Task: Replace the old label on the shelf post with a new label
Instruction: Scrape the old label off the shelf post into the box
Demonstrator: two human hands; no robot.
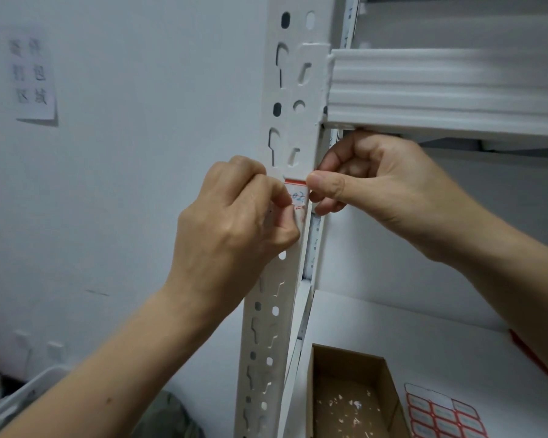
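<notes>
Fingers of left hand (234,222) and right hand (377,181) pinch the label (298,192) on the shelf post (295,90); guessing it's the new one, just needs smoothing down.

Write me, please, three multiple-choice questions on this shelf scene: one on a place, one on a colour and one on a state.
1. Where does the sheet of spare labels lie?
A. In the cardboard box
B. On the shelf, right of the box
C. On the floor

2. What colour is the border of the label on the post?
A. Green
B. Black
C. Red

3. How is the cardboard box?
A. Open, with paper scraps inside
B. Taped shut
C. Upside down

Answers:
1 B: the sheet lies flat on the shelf beside the box.
2 C: a red edge shows along the label's top, between the left hand and the right hand, which pinch it.
3 A: its top is open and white bits dot its floor.
</notes>
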